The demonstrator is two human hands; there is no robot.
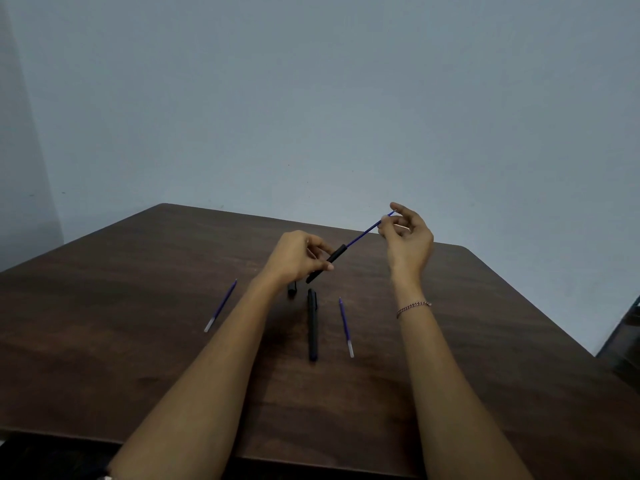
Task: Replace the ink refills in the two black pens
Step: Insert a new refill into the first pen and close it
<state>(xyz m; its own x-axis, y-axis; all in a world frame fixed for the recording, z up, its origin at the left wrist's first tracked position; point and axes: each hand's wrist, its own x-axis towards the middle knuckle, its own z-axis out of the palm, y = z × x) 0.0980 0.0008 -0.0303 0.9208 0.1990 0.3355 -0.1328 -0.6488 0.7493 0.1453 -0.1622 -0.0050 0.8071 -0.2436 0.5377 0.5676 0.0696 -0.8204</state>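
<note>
Grips first pen barrel in left hand, pinches its half-sheathed refill with right hand; likely early, second pen untouched.

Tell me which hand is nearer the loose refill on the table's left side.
Left. The left hand, gripping a pen barrel, is up-right of that refill; the right hand is far off right, pinching another refill.

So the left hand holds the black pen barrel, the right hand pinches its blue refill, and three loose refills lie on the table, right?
Two, not three. The head view shows a left refill and a right refill lying on the table. The left hand does hold the pen barrel, and the right hand pinches its blue refill.
</note>
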